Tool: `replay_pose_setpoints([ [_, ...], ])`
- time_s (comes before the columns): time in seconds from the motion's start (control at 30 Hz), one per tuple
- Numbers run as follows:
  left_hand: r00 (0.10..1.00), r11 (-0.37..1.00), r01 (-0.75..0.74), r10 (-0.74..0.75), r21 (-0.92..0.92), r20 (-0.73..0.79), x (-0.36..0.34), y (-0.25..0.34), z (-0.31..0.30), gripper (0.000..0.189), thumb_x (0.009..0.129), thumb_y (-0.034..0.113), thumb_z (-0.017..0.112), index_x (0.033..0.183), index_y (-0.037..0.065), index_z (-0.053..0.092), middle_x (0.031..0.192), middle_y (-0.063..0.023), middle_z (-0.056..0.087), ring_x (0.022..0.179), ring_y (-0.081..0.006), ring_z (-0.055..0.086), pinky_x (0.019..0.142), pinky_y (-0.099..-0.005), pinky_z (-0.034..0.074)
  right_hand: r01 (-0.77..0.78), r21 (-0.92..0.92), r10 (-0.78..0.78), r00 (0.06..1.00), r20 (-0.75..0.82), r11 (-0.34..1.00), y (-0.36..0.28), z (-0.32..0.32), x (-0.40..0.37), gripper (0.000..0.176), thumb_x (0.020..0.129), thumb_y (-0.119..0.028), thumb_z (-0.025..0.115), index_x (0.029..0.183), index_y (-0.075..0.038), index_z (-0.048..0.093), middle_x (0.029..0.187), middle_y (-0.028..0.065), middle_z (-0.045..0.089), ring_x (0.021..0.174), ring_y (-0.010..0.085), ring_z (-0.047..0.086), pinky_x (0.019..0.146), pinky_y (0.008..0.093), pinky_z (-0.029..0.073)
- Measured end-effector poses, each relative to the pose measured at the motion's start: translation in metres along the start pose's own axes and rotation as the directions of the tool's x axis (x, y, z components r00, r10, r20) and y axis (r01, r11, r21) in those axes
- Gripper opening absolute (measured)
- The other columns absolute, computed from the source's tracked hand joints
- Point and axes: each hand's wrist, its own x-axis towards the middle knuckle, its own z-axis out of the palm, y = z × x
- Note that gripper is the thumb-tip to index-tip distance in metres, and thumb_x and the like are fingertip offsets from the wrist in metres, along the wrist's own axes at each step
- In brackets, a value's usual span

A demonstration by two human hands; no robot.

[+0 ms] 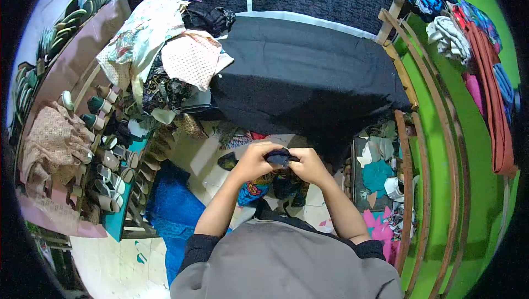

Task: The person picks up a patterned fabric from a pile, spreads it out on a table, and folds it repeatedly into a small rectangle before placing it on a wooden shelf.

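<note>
We pinch a bunched dark cloth (281, 157) between left hand (250, 162) and right hand (312, 166), in front of our chest. It is not yet laid on the black-covered desk (308, 78).

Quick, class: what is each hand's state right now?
Left hand: closed on the small dark blue piece of cloth.
Right hand: closed on the same cloth.

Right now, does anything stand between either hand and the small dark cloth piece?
Nothing visible does. The left hand and the right hand both grip the dark cloth piece, one on each side of it, near the black-draped table.
</note>
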Motion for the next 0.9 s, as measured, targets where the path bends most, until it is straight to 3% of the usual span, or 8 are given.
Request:
replay_pose_setpoints([
  [0.03, 0.997, 0.997, -0.072, 0.072, 0.015, 0.004, -0.003, -0.005, -0.001, 0.039, 0.062, 0.007, 0.072, 0.099, -0.001, 0.06, 0.077, -0.0093, 0.063, 0.071, -0.0209, 0.06, 0.067, -0.0287, 0.046, -0.049, -0.014, 0.049, 0.998, 0.031, 0.999, -0.003, -0.003, -0.003, 0.027, 0.068, -0.013, 0.054, 0.093, -0.003, 0.061, 0.072, 0.0212, 0.058, 0.066, 0.0325, 0.06, 0.062, 0.036, 0.046],
  [0.17, 0.974, 0.929, 0.211, -0.175, -0.304, 0.141, -0.004, -0.001, -0.009, 0.019, 0.072, 0.002, 0.061, 0.09, -0.003, 0.064, 0.078, -0.0042, 0.063, 0.071, -0.0091, 0.055, 0.063, -0.0241, 0.044, -0.189, -0.05, 0.194, 0.972, 0.131, 0.981, -0.006, -0.01, -0.01, 0.026, 0.07, -0.013, 0.056, 0.094, -0.002, 0.06, 0.072, 0.0202, 0.058, 0.065, 0.0248, 0.06, 0.065, 0.0327, 0.046],
  [0.33, 0.926, 0.909, 0.336, -0.366, -0.246, -0.09, 0.01, -0.011, -0.021, 0.011, 0.077, 0.007, 0.062, 0.082, -0.001, 0.064, 0.07, 0.0013, 0.059, 0.063, -0.0042, 0.05, 0.056, -0.0191, 0.039, -0.127, 0.047, 0.127, 0.992, -0.006, 0.991, 0.003, -0.011, -0.01, 0.025, 0.076, -0.012, 0.064, 0.097, -0.001, 0.055, 0.089, 0.0033, 0.055, 0.08, 0.0079, 0.048, 0.069, 0.0241, 0.04],
  [0.47, 0.814, 0.764, 0.559, -0.579, -0.322, 0.04, -0.005, -0.044, -0.039, 0.008, 0.078, 0.015, 0.063, 0.076, 0.007, 0.061, 0.065, 0.0041, 0.056, 0.055, -0.0023, 0.048, 0.046, -0.0184, 0.034, -0.21, 0.336, 0.259, 0.96, -0.11, 0.918, 0.04, -0.013, -0.011, 0.013, 0.081, -0.009, 0.056, 0.093, -0.005, 0.051, 0.086, -0.002, 0.05, 0.079, 0.0075, 0.045, 0.071, 0.0224, 0.038],
  [0.57, 0.723, 0.464, 0.48, -0.69, -0.745, 0.036, -0.016, -0.039, -0.014, 0.006, 0.082, 0.015, 0.056, 0.085, 0.01, 0.057, 0.073, 0.0061, 0.056, 0.058, -0.001, 0.048, 0.045, -0.0169, 0.035, -0.15, 0.515, 0.31, 0.92, -0.24, 0.844, 0.038, -0.006, -0.011, 0.018, 0.082, -0.008, 0.055, 0.099, -0.005, 0.049, 0.093, 0.0, 0.048, 0.089, 0.0082, 0.043, 0.08, 0.0231, 0.035],
  [0.67, 0.743, 0.542, 0.415, -0.665, -0.731, -0.072, -0.026, -0.035, 0.017, 0.005, 0.084, 0.014, 0.053, 0.083, 0.012, 0.056, 0.068, 0.0082, 0.051, 0.056, -0.0001, 0.044, 0.045, -0.015, 0.032, 0.017, 0.445, 0.156, 0.924, -0.349, 0.895, 0.02, 0.012, -0.01, 0.026, 0.081, -0.008, 0.057, 0.104, -0.005, 0.047, 0.094, -0.0004, 0.046, 0.089, 0.008, 0.043, 0.082, 0.0229, 0.035],
  [0.8, 0.766, 0.636, 0.317, -0.609, -0.704, -0.206, -0.021, 0.0, 0.037, 0.015, 0.087, 0.014, 0.05, 0.074, 0.008, 0.054, 0.065, 0.007, 0.048, 0.058, -0.0004, 0.039, 0.05, -0.0176, 0.032, -0.039, 0.583, 0.158, 0.975, -0.155, 0.812, -0.002, 0.03, -0.018, 0.034, 0.077, -0.005, 0.061, 0.107, -0.005, 0.044, 0.088, -0.0011, 0.045, 0.075, 0.0043, 0.045, 0.066, 0.0192, 0.04],
  [0.9, 0.838, 0.722, 0.343, -0.525, -0.601, -0.152, -0.026, 0.001, 0.035, 0.014, 0.087, 0.012, 0.05, 0.075, 0.006, 0.053, 0.067, 0.0066, 0.048, 0.061, -0.0008, 0.04, 0.055, -0.0172, 0.034, -0.082, 0.65, 0.171, 0.982, -0.075, 0.755, -0.014, 0.034, -0.025, 0.044, 0.076, -0.002, 0.061, 0.113, -0.005, 0.037, 0.09, 0.0007, 0.046, 0.08, 0.0049, 0.048, 0.07, 0.0207, 0.041],
])
